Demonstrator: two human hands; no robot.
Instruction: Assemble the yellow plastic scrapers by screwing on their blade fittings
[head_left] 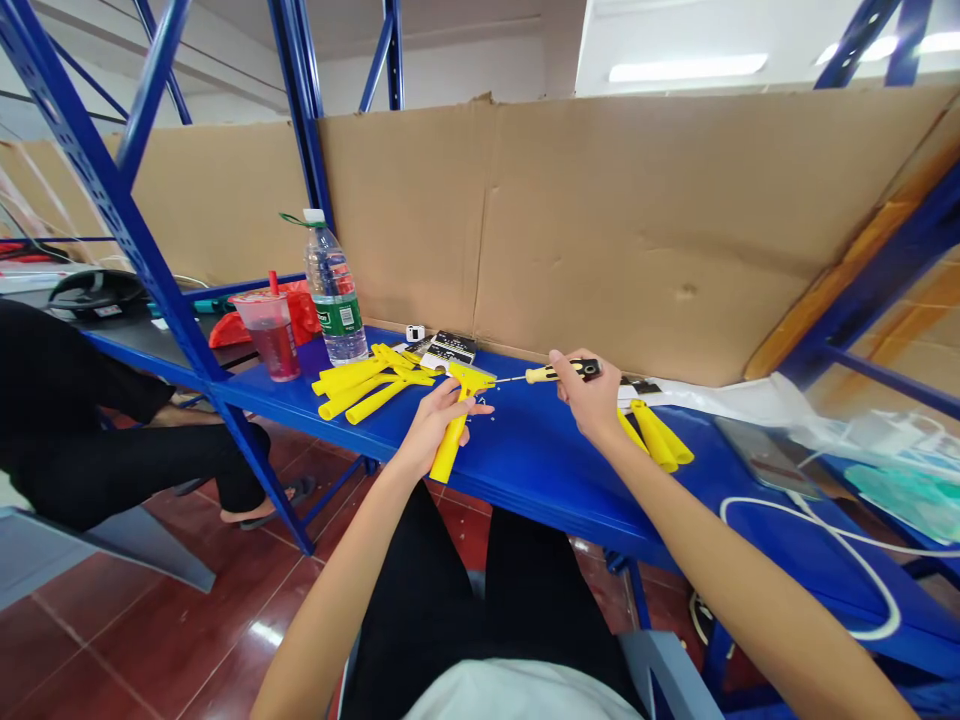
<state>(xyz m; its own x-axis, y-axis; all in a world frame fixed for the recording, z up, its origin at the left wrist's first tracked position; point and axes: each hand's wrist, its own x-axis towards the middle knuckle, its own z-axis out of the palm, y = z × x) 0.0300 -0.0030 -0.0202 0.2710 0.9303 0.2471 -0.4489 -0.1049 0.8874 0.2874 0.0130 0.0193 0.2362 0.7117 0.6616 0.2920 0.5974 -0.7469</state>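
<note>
My left hand [437, 420] is closed around a yellow T-shaped plastic handle [448, 450], held tilted above the front of the blue table. In my right hand [592, 400] is a screwdriver [541, 375] with a pale yellow and black grip, its thin shaft pointing left. The screwdriver's tip meets the right end of the handle's crosspiece; whether a screw sits there is too small to tell. Several similar yellow handles [360, 385] lie in a pile left of my left hand. More yellow pieces [658, 437] rest beneath my right forearm.
A water bottle [335, 290] and a cup of red drink with a straw [270, 335] stand at the left. Behind rises a cardboard panel [600, 230]. A phone [765, 455] with a white cable [877, 590] lies at the right. Another person [97, 420] sits at far left.
</note>
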